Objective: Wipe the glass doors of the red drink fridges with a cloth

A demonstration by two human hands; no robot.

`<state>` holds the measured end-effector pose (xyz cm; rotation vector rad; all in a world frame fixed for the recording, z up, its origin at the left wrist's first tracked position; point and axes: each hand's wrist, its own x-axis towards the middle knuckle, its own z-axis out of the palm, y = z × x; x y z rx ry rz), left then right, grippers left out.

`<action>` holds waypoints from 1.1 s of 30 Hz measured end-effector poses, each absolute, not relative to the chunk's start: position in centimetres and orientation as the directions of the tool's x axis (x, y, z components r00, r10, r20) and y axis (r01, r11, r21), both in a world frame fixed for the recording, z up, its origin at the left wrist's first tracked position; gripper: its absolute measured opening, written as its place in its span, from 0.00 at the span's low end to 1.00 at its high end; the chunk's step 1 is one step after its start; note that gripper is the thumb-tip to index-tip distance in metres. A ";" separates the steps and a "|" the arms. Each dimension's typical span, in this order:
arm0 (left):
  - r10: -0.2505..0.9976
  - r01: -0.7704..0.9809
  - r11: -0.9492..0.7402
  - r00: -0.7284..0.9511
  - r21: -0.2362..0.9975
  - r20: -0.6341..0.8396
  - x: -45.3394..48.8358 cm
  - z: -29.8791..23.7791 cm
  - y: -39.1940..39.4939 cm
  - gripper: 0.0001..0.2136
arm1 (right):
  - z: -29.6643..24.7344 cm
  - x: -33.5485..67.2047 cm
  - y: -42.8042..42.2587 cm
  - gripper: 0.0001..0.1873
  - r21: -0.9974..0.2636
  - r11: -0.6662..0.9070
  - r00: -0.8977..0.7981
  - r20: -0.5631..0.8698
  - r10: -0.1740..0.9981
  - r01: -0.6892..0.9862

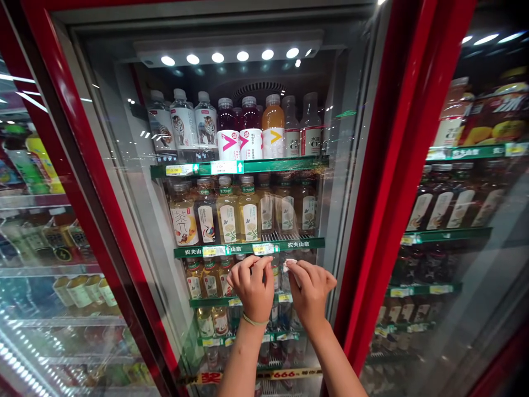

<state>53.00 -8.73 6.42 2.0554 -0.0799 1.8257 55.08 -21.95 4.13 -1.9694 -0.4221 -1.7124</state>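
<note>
My left hand (253, 284), with a thin band at the wrist, is raised before the glass door (347, 182) of a drinks fridge. Its fingers are curled, the tips drawn together; what they hold, if anything, I cannot make out. Beside it on the right, my right hand (311, 289) pinches a small white crumpled piece (288, 264) that looks like tissue. Both hands appear in front of a green shelf strip (297, 244) with price tags. Behind the glass stand rows of bottles, among them yellow tea bottles (249, 215). Whether the fingers touch the glass is unclear.
Red door frames (384, 165) border the fridge on both sides. Purple drink bottles (250, 132) and an orange drink bottle (273, 127) stand on the top shelf under round lights. More stocked fridges are at left and right, with dark bottles (440, 193) on the right.
</note>
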 end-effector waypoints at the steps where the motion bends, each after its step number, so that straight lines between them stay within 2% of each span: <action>1: 0.213 -0.293 -0.923 0.150 0.249 0.965 53.1 6.4 -8.8 0.05 | 4.1 55.1 -22.1 0.06 -0.152 -0.840 0.153 0.985 -0.083 0.521; 5: 0.223 -0.274 -0.927 0.147 0.256 0.964 53.3 6.2 -9.3 0.04 | 4.3 55.2 -22.4 0.05 -0.260 -0.847 0.143 0.965 -0.218 0.464; 6: 0.223 -0.272 -0.928 0.146 0.256 0.964 53.4 6.1 -9.5 0.04 | 4.4 55.3 -22.4 0.06 -0.263 -0.843 0.150 0.964 -0.218 0.470; 10: 0.216 -0.284 -0.926 0.144 0.250 0.966 53.5 6.1 -10.2 0.04 | 4.2 55.2 -22.8 0.06 -0.160 -0.849 0.151 0.984 -0.095 0.504; 15: 0.218 -0.280 -0.927 0.135 0.248 0.967 53.6 6.0 -11.1 0.04 | 4.6 55.4 -23.9 0.06 -0.306 -0.820 0.190 0.951 -0.243 0.484; 20: 0.182 -0.290 -0.933 0.125 0.212 0.975 53.7 5.8 -11.7 0.05 | 4.5 55.6 -24.9 0.06 -0.171 -0.841 0.164 0.981 -0.099 0.513; 24: 0.192 -0.293 -0.930 0.127 0.222 0.973 53.8 5.7 -12.2 0.05 | 4.5 55.7 -25.5 0.05 -0.295 -0.853 0.151 0.955 -0.254 0.431; 26: 0.195 -0.292 -0.930 0.132 0.225 0.972 53.9 5.7 -12.4 0.05 | 4.6 55.7 -25.5 0.05 -0.287 -0.839 0.161 0.957 -0.240 0.462; 28: 0.196 -0.285 -0.931 0.137 0.228 0.971 53.9 5.7 -12.6 0.05 | 4.5 55.6 -25.5 0.05 -0.216 -0.831 0.159 0.975 -0.155 0.513; 30: 0.194 -0.277 -0.933 0.143 0.228 0.970 54.0 5.6 -12.7 0.05 | 4.4 55.6 -25.7 0.05 -0.176 -0.840 0.145 0.982 -0.118 0.514; 33: 0.196 -0.274 -0.934 0.141 0.228 0.970 54.0 5.5 -12.9 0.05 | 4.5 55.7 -26.1 0.04 -0.241 -0.863 0.126 0.970 -0.207 0.444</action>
